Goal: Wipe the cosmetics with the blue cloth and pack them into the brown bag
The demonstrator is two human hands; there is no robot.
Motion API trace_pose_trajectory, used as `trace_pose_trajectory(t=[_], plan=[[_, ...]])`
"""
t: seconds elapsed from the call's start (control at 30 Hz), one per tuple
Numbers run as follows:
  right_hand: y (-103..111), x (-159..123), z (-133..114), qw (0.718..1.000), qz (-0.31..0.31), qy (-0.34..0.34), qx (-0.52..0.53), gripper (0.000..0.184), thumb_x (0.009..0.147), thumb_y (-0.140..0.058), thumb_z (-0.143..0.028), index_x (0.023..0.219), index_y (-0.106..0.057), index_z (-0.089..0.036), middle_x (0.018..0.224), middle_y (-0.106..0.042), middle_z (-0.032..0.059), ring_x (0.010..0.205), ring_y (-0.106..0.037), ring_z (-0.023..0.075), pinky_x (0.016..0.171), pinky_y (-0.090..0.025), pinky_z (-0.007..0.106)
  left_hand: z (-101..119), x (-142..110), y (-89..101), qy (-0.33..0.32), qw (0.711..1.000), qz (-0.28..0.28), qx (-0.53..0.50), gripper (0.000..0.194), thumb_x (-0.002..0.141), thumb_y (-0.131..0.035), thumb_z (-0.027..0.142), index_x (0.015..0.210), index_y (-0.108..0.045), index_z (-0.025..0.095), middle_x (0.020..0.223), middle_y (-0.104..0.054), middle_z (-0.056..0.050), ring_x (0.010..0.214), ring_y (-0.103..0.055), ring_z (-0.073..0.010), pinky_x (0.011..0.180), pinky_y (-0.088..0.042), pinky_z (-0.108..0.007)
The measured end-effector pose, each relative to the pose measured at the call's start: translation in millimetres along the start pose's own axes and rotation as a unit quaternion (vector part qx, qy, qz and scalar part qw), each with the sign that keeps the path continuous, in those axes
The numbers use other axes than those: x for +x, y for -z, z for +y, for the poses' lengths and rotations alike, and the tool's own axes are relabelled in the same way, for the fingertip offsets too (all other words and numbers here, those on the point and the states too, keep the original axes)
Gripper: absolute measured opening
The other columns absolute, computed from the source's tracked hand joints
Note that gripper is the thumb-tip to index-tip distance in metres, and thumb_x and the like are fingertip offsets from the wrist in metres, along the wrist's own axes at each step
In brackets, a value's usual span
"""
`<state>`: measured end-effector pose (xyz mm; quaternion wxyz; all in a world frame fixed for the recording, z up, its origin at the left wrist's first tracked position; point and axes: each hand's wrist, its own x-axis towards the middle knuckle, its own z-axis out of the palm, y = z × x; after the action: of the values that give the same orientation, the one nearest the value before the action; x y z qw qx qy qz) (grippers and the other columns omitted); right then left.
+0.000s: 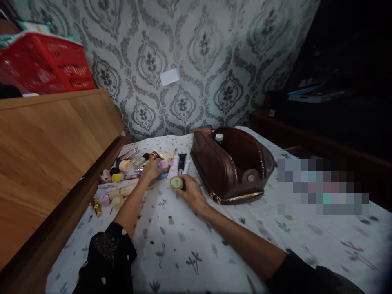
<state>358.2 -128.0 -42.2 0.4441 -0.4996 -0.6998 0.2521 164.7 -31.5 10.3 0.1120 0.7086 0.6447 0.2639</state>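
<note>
My right hand grips a small round jar with a pale green face, held on its side just above the sheet. Among the cosmetics on the left, my left hand has its fingers closed at a small pink container; its fingertips are partly hidden. Beside that lie a lilac tube and a black tube. A brown leather toiletry bag stands unzipped to the right of my hands, with a white-capped bottle inside.
Several more cosmetics lie left of my left arm, among them a gold tube and a yellow-capped item. A wooden board borders the bed on the left. Above it sits a red basket. A patterned wall rises behind.
</note>
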Motion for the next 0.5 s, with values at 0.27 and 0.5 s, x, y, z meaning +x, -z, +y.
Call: trace_pose_trajectory(t=[0.27,0.5], plan=[[0.3,0.3,0.0,1.000,0.011,-0.002,-0.003,0.029,0.075,-0.071,-0.018,0.101,-0.060,-0.019,0.101,-0.066,0.0065,0.098,-0.059,0.0237,0.089,-0.046,0.039,-14.1,-14.8,11.4,-0.049,0.994,0.024,-0.096,0.058,0.066,-0.079,0.038,0.118,-0.063,0.018,0.110,-0.067,-0.007,0.100,-0.061,-0.0258,0.088,-0.046,-0.035],[-0.9,-0.2,2.0,1.000,0.007,0.009,-0.014,0.034,0.076,-0.070,-0.017,0.108,-0.059,-0.019,0.106,-0.066,0.0076,0.104,-0.059,0.0247,0.093,-0.046,0.041,-14.6,-43.7,22.9,-0.091,0.980,-0.006,-0.178,0.057,0.062,-0.082,0.037,0.114,-0.067,0.019,0.118,-0.067,-0.008,0.110,-0.061,-0.0266,0.099,-0.046,-0.039]])
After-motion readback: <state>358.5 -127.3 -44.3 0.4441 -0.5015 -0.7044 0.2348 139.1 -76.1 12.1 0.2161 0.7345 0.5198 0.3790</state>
